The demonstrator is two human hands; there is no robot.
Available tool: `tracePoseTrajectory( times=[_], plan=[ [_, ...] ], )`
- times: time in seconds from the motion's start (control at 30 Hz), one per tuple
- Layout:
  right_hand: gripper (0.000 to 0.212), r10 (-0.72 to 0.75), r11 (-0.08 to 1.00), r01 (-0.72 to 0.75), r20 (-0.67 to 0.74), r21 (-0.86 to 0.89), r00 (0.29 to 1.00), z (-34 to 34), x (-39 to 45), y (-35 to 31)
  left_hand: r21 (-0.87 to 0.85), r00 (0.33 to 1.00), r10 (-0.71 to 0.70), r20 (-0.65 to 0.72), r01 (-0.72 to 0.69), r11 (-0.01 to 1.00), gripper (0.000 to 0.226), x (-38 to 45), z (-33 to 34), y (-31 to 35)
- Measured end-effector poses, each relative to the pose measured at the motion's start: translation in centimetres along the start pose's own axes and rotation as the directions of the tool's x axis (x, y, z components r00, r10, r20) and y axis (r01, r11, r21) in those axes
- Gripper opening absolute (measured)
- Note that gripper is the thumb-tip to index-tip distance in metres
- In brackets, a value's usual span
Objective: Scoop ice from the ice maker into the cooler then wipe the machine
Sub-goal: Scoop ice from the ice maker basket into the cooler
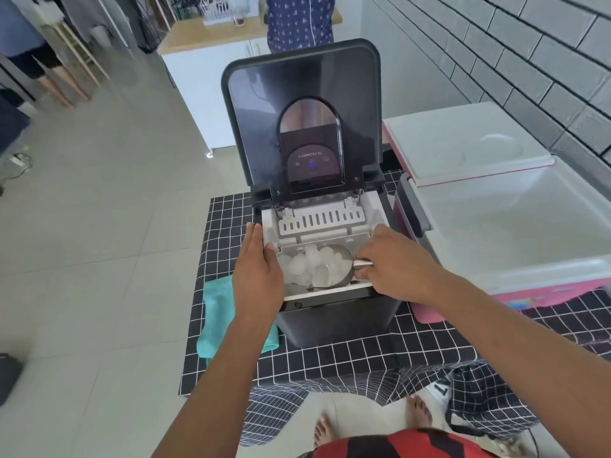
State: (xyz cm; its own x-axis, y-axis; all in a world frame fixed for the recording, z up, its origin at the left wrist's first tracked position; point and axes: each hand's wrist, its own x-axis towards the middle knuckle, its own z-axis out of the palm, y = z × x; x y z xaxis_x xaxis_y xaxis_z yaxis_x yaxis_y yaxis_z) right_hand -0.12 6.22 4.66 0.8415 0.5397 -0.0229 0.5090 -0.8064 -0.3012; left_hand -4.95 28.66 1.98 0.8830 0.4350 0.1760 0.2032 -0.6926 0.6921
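Note:
The dark ice maker (334,320) stands on a checked cloth with its lid (264,104) raised. Its white basket holds pale ice (302,269). A metal scoop (342,259) lies in the basket, heaped with ice. My right hand (393,262) grips the scoop's handle at the basket's right side. My left hand (259,269) rests flat on the machine's left rim, fingers straight. The pink-and-white cooler (515,233) stands open just right of the machine, its white lid (463,143) tipped back.
A teal cloth (216,312) lies on the black checked tablecloth (363,361) left of the machine. A grey brick wall runs behind the cooler. A white cabinet (198,77) and a person stand behind. Tiled floor lies to the left.

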Motion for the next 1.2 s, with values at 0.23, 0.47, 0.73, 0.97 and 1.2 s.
tracePoseTrajectory(
  times=[0.23,0.47,0.73,0.97,1.2],
  plan=[
    [0.035,-0.015,1.0,0.013,-0.101,-0.021,0.995,-0.4,-0.3,1.1,-0.006,1.0,-0.006,0.007,0.006,1.0,0.046,0.0,-0.2,0.3],
    [0.037,0.02,0.999,-0.011,-0.191,0.049,0.981,-0.8,-0.2,2.6,-0.019,1.0,0.001,-0.012,-0.001,1.0,0.045,0.0,-0.3,0.3],
    [0.025,0.024,0.993,0.004,-0.242,0.114,0.97,-2.1,-1.1,4.9,0.218,0.996,0.059,0.067,-0.072,0.973,0.051,-0.2,-0.5,1.5],
    [0.023,0.092,0.99,-0.058,-0.272,0.131,0.958,-5.8,-4.6,11.1,0.107,0.968,0.203,0.15,-0.22,0.97,0.051,-0.8,1.7,7.2],
    [0.017,0.322,0.939,-0.296,-0.142,0.178,0.936,-7.8,-9.9,21.2,-0.048,0.895,0.331,0.299,-0.332,0.942,0.044,-1.0,9.8,16.2]
  ],
)
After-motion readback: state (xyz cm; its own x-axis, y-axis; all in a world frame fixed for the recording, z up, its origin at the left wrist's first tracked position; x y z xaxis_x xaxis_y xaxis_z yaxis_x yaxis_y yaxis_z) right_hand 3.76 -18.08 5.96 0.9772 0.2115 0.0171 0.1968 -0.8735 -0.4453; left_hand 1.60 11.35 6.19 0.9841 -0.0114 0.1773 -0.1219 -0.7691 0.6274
